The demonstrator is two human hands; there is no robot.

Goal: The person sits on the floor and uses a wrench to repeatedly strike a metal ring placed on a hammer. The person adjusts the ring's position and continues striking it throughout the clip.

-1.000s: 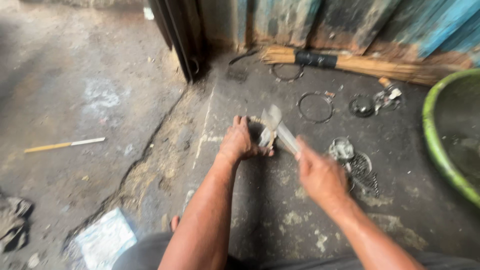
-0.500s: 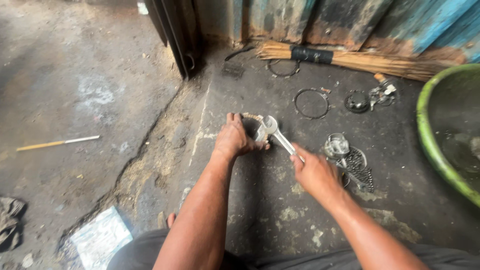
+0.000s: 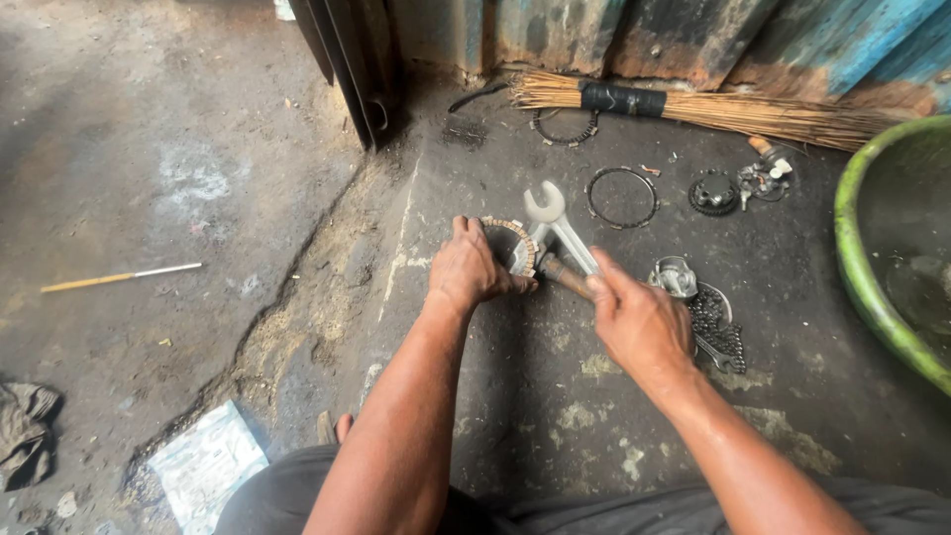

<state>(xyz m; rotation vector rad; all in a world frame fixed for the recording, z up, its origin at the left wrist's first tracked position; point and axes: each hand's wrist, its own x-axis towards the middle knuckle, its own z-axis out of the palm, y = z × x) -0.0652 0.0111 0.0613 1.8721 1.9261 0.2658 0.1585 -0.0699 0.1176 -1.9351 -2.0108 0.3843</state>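
Since the earlier frame, the grey open-ended steel spanner (image 3: 553, 226) has swung up so its jaw end points beyond the fingertips. Left hand (image 3: 474, 269) clamps the round toothed clutch disc stack (image 3: 507, 246); right hand (image 3: 639, 322) wraps what seems a brown-handled tool (image 3: 567, 278) and the spanner's shank, just beside the left fingers.

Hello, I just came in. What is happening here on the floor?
A person crouches on a grimy concrete floor. The left hand grips a round toothed metal part on the ground. The right hand holds an open-end wrench together with a wooden-handled tool against that part. Metal rings, a chain, a broom and a green basin lie around.
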